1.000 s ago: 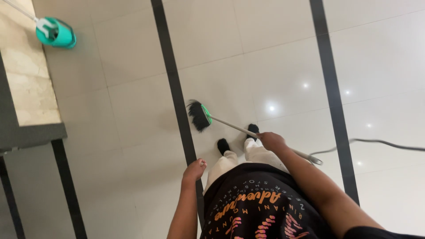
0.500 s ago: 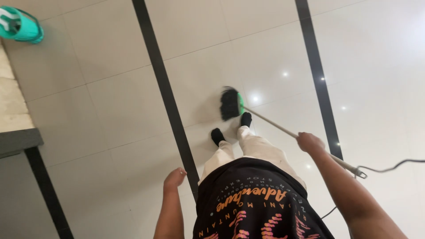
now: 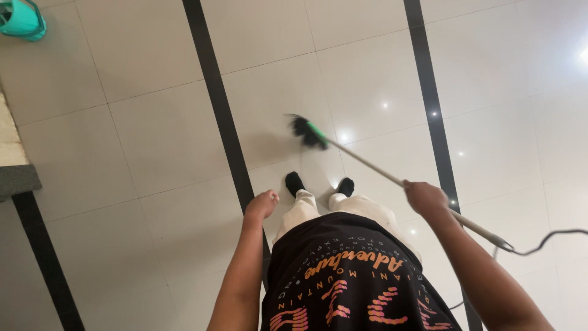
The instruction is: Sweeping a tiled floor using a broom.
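Plainly the right hand [image 3: 424,197] is clamped round the broom [image 3: 367,164] on its pale handle, near the upper end. From that hand the handle's long axis slants up and left to the dark bristle head, which sits on the tiled floor [image 3: 153,135] just ahead of the feet. The left hand [image 3: 262,205] hangs empty, fingers seemingly loosely curled, farther from the broom.

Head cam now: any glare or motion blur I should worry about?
Head view: small ceiling-light glints dot the glossy white tiled floor, with a brighter flare at the right edge; the green-and-black broom head is smeared by motion; the right hand gripping the pale broom handle and the empty left hand stay fairly sharp.
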